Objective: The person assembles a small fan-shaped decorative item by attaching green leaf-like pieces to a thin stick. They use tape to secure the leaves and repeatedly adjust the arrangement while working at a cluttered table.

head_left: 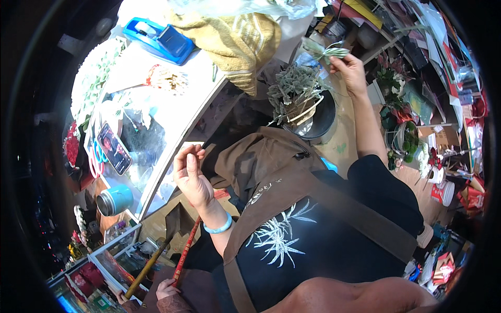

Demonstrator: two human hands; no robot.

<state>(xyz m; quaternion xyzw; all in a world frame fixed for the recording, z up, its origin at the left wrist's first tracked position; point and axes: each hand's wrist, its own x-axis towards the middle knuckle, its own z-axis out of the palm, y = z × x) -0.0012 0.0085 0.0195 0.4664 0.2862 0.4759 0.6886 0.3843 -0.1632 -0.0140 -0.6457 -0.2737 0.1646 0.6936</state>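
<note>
At the upper right, my right hand (348,73) pinches a small bunch of pale green striped leaves (334,51) between thumb and fingers. Just left of that forearm, a black bucket (326,119) on the floor holds a mass of grey-green foliage (292,88). My left hand (193,176), a pale blue bangle (218,225) on its wrist, is raised beside the white table's edge. Its fingers curl loosely with the thumb apart, and nothing shows in them. A brown apron (276,195) covers my front.
The white table (180,112) bears a blue tape dispenser (158,40), a mustard towel (235,41), a phone (114,148) and a teal cup (116,200). Below, another person's hand (167,288) grips a red stick (186,253), near a wooden pole (148,266). Cluttered shelves line the right.
</note>
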